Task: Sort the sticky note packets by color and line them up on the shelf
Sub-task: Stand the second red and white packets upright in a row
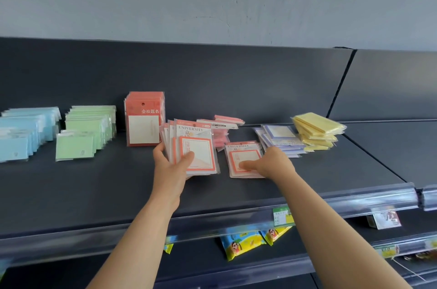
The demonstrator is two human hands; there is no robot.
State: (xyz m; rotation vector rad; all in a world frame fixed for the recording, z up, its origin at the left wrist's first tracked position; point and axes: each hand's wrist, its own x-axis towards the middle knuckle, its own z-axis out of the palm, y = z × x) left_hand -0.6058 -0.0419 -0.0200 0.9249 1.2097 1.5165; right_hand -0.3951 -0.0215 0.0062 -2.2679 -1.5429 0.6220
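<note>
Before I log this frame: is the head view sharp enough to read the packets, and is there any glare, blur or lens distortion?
Head view: print on the orange-bordered packets in the left hand is legible; the clear price rail is smeared and catches glare; the shelf edges bow from the wide lens; lighting is even, shadows faint.

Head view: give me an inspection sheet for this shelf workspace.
Surface: dark shelf.
Job's things: blue packets, green packets, red packets lined up on the left; pink packets, purple packets, yellow packets heaped on the right.
Clutter: nothing seen.
Hands: left hand grips orange-bordered stack; right hand has its thumb on lone orange-bordered packet, fingers hidden.
Cables: nothing seen.
Surroundings: grey wall; snack bags, price tags below.
</note>
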